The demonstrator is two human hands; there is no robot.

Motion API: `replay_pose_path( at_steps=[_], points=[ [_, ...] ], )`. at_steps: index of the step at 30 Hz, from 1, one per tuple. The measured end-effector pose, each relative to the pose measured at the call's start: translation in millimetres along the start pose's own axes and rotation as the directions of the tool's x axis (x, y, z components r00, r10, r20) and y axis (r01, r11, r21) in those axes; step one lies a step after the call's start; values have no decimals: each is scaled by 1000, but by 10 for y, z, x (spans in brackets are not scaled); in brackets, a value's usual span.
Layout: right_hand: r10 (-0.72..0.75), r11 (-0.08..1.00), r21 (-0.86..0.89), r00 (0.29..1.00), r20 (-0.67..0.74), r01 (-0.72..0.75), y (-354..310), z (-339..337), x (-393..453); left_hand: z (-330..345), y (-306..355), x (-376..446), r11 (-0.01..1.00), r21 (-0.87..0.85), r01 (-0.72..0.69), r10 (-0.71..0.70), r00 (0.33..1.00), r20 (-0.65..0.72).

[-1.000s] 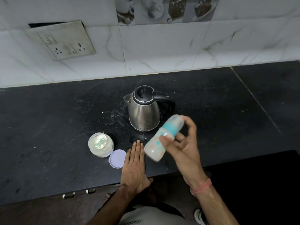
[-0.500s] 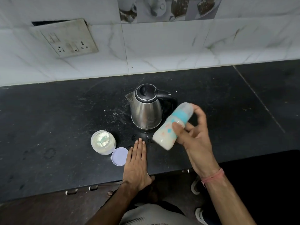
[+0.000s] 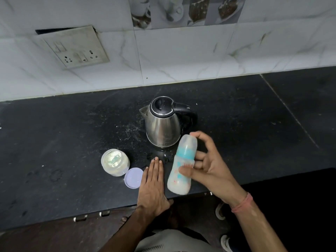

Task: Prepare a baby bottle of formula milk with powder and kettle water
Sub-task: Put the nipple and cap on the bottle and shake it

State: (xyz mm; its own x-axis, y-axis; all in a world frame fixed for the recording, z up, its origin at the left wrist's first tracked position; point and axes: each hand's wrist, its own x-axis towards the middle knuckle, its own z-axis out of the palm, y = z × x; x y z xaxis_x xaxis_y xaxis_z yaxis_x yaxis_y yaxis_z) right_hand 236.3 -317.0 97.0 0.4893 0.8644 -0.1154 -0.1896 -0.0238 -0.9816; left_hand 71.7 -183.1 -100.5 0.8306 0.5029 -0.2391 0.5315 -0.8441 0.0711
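The capped bottle (image 3: 181, 166), white with milk, is held off the counter (image 3: 54, 135) by the right hand (image 3: 209, 168), thumb and fingers curled round its middle; mixing by shaking is judged to be in hand. The left hand (image 3: 152, 186) is laid flat, holding nothing. Setting down upright is called for next. At 12 o'clock the kettle (image 3: 163, 124) is crowding close; at 9 o'clock the open jar (image 3: 115, 162) and lid (image 3: 133, 177) are left.

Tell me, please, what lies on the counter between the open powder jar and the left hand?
In the head view, the jar's pale purple lid lies flat on the counter between the powder jar and the left hand.
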Motion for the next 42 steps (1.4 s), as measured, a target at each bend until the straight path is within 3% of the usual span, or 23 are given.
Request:
replay_pose_path(
  at_steps=[1,4,6,10,11,15,16,18,20,21,23,25,27,28,30,32,33,35,38,39,42],
  points=[
    [-19,1000,14,1000,12,19,-10,-25,-11,-6,-1,1,1000,-3,6,-6,1000,-5],
    [-85,982,141,958,-275,128,-27,-45,38,-24,8,-12,1000,13,12,-12,1000,-1],
    [-105,980,122,929,-354,157,-15,-52,67,-20,10,-16,1000,20,11,-11,1000,1],
    [-47,998,-29,999,12,47,-67,-90,40,8,-7,-7,1000,10,1,-1,1000,-17],
    [-71,997,-13,997,10,71,-86,-88,52,18,-11,-3,1000,5,0,1,1000,-21],
    [-126,976,128,938,-323,175,-147,-11,164,13,1,-10,1000,-11,9,-9,1000,-25],
    [-116,984,97,944,-307,153,-148,2,169,5,5,-14,1000,0,10,-10,1000,-25],
    [-46,999,-32,992,-113,42,-132,-20,126,-9,8,-15,1000,15,10,-10,1000,-17],
    [27,988,-152,995,92,-13,-134,-87,60,-18,9,-16,1000,13,1,-1,1000,-13],
    [18,989,-146,992,122,0,-151,-119,49,-19,6,-13,1000,8,0,0,1000,-16],
    [-69,998,-16,998,-7,68,-209,-145,63,-28,-1,-24,1000,-1,3,-3,1000,-13],
    [-120,984,100,958,-259,150,-228,-153,125,-31,-3,-30,1000,-16,6,-6,1000,-23],
    [-141,979,85,913,-383,187,-199,-102,165,-28,1,-31,999,-34,1,-3,999,-38],
    [-138,986,38,917,-375,164,-174,-76,170,-24,-2,-27,999,-42,-3,0,999,-50],
    [-80,995,-78,973,-216,64,-122,-68,147,-7,-9,-20,999,-47,-7,4,998,-65],
    [-22,997,-78,996,-85,15,-131,-109,106,-3,-16,-14,999,-37,-12,10,998,-62],
    [-24,1000,4,994,-106,25,-148,-122,101,-7,-16,-15,1000,-30,-10,8,998,-56],
    [-36,980,176,960,-278,87,-167,-98,123,-20,-9,-24,1000,-23,-4,3,999,-38],
    [-43,978,167,909,-414,122,-123,16,164,-42,5,-25,1000,-8,9,-9,1000,-24],
    [-11,991,120,933,-360,58,-114,26,157,-40,8,-19,1000,-9,11,-11,1000,-27],
    [111,992,-53,994,-16,-112,-125,-51,106,-18,-10,-23,1000,-26,-2,1,1000,-24]
  ],
)
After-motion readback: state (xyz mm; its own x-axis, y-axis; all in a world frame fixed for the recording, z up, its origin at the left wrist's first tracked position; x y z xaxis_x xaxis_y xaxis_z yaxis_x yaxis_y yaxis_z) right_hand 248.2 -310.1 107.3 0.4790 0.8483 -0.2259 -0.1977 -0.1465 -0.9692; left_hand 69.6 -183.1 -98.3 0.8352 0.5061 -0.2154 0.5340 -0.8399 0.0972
